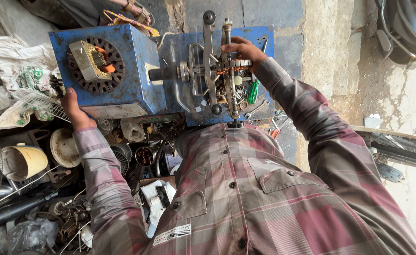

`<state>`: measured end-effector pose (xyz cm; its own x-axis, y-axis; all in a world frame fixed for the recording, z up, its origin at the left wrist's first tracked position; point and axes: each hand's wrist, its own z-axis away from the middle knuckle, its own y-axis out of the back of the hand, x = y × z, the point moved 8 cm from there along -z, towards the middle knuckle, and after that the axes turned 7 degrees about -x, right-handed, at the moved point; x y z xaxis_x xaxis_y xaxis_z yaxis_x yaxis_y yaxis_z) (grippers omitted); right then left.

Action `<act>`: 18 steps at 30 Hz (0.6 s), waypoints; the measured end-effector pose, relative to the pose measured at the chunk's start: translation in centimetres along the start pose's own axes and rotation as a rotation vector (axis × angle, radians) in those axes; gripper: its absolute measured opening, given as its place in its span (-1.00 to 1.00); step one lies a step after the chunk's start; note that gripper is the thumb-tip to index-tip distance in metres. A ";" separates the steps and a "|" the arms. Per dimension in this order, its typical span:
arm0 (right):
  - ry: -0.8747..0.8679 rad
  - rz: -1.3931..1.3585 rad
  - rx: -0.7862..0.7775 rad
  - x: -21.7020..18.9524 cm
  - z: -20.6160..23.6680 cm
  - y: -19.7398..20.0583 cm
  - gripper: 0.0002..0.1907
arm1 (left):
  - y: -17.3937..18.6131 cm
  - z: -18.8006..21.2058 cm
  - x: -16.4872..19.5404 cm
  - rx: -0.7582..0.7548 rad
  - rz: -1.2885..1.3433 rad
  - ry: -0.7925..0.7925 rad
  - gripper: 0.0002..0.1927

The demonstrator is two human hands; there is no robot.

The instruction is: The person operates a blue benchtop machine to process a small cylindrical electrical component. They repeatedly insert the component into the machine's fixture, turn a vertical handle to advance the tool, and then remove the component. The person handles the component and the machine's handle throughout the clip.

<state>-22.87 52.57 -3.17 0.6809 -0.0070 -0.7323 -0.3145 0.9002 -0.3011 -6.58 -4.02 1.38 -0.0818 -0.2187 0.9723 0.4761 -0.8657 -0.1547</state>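
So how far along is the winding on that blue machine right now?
Done: some copper wire already sits on the winding former. In hand: the right hand rests on the former's top, and the left hand grips the blue machine at its lower corner. Left: I can't tell how many turns remain.

Left hand's (75, 112) fingers behind blue box (123, 66)

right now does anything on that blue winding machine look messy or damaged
Yes. The blue machine has chipped, worn paint, and loose screws and small parts lie heaped under the right hand. The left hand grips its corner.
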 end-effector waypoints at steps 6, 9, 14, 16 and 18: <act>-0.023 -0.016 0.013 0.3 -0.2 0.2 0.03 | 0.1 -0.3 -0.2 -0.018 0.023 -0.042 -0.37; -0.024 -0.069 -0.002 0.5 -0.2 0.1 0.01 | 0.1 -0.3 -0.1 -0.033 0.006 -0.061 -0.51; -0.027 0.045 0.006 0.6 -0.4 0.4 -0.05 | -0.5 0.1 0.6 -0.071 -0.082 -0.073 -0.49; -0.040 0.061 0.024 0.8 -0.4 0.6 -0.05 | -0.7 0.2 0.8 -0.081 -0.076 -0.065 -0.48; -0.029 0.082 0.027 0.7 -0.5 0.7 -0.05 | -0.8 0.2 0.9 -0.085 -0.078 -0.068 -0.47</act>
<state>-22.89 52.95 -4.21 0.6722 0.0797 -0.7361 -0.3527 0.9086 -0.2238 -6.87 -3.44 2.41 -0.0546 -0.1212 0.9911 0.3945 -0.9145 -0.0901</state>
